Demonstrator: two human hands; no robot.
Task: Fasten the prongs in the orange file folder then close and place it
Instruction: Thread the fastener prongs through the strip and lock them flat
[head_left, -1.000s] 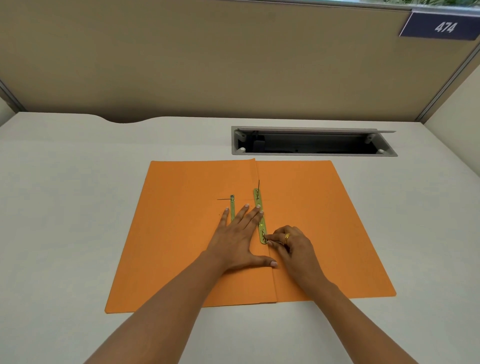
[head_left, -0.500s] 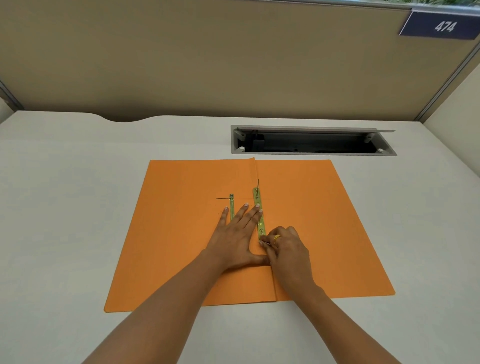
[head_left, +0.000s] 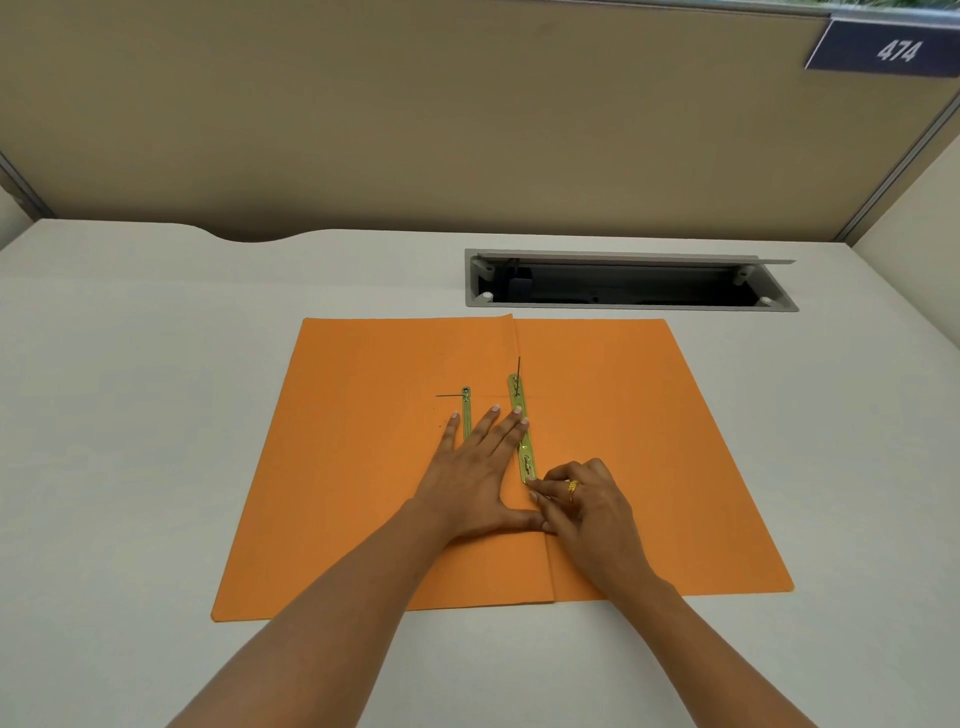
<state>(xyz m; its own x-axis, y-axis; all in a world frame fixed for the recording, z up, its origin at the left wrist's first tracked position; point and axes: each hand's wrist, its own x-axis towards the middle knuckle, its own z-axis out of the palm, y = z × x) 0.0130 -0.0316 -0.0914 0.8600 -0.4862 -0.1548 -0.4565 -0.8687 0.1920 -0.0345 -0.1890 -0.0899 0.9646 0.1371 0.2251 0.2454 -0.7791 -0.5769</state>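
While the left hand lies flat and open on the orange file folder, the right hand seems to pinch the metal fastener bar; a slip could bend its thin prong.

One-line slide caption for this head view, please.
Left hand flat on the open orange file folder while right hand fingertips work the near end of the metal fastener strip.

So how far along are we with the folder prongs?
Midway. The folder lies open on the desk. The left hand presses flat beside the metal strip; the right hand pinches at the strip's near end. One thin prong sticks up at the far end. Closing and placing remain.
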